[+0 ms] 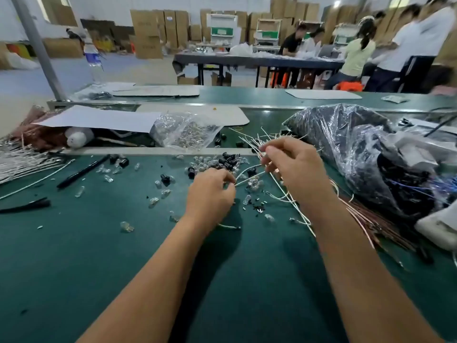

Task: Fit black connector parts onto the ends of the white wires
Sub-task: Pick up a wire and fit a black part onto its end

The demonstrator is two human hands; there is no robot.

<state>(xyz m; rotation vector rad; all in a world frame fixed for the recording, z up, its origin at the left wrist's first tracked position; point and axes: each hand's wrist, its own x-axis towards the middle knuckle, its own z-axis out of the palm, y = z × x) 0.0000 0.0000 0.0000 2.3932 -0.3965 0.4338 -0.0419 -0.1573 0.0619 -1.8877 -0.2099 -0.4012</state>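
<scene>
White wires (265, 144) stand in a loose bunch in the right hand (291, 167), their bare ends fanning up and away past the knuckles, while their lower lengths trail down over the counter (99, 243) beside the right forearm. The right hand's fingers (272, 151) are curled round the bunch and clamped on it. One wire runs across from that bunch to the left hand (210, 191), whose fingers are bent inward and pinched together at the wire's end; the back of the hand hides the fingertips, so whether a black connector part sits between them cannot be told. Black connector parts (228, 160) lie in a small heap on the counter just beyond the left hand, mixed with small clear bulbs (210, 162), and more of both are scattered to the left. How many wires the right hand holds is hard to make out.

To the right a large crumpled plastic bag (346, 144) holds dark contents too blurred to identify, and thin reddish wires (366, 219) lie beside it, partly under the right arm. Further back a clear bag (183, 129) holds small shiny pieces, beside a white sheet (99, 118). A black pen-like rod (81, 172) lies to the left.

The counter is covered in dark green felt-like material, with a second green level behind it. Beyond are stacked cardboard boxes (158, 28) and blurred people (356, 53) at a dark table (247, 61).
</scene>
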